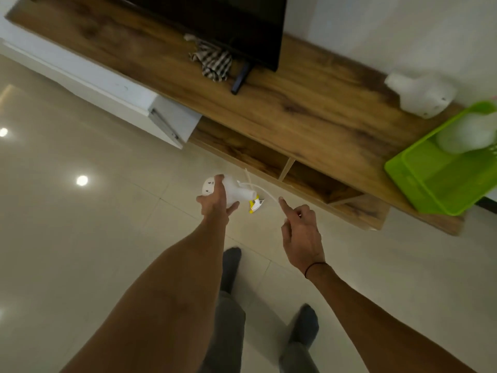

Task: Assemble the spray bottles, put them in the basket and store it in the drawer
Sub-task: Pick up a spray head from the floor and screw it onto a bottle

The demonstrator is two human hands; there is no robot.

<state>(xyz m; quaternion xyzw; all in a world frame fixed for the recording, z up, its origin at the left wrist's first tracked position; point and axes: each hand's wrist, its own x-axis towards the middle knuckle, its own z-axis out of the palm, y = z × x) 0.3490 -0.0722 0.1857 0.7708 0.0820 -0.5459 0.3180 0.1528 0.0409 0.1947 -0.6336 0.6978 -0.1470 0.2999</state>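
Green basket (419,181) holding white bottle (465,135)

Wooden cabinet top (309,103) bears green basket (430,181), white bottle (422,95), cloth (215,60).

**Around the TV stand**

A long wooden TV stand (309,103) runs from far left to near right, with open shelf compartments (317,181) under its top. A black television (228,25) stands on it at the far side, one dark foot (241,79) resting on the wood. Just left of that foot lies a crumpled striped cloth (212,60). Glossy beige floor tiles (94,211) reflect ceiling lights.
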